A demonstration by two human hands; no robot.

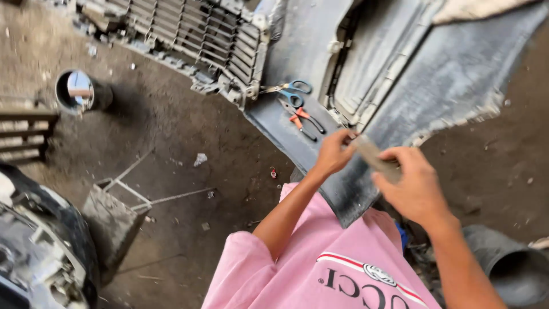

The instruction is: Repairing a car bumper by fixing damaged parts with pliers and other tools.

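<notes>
Grey plastic bumper panel (pixel 400 86): we are pinching a blurred tan strip (pixel 372 154) between both hands, left hand (pixel 334 153) fingertips gripping, right hand (pixel 414 186) fingers curled round it.

Car-repair workshop: dirt floor (pixel 171 131), detached bumper (pixel 434 74), grille (pixel 194 34), pliers (pixel 303 120).

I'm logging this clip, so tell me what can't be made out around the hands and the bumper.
Head view only:
- Strip held between left hand and right hand: motion-blurred, its material unreadable; the right hand's grip covers its far end.
- Grey bumper: cut off by the top edge, its near end hidden behind the pink shirt.
- Scissors and pliers on the bumper: too small to show their tips.
- Grille: cropped by the top edge.
</notes>
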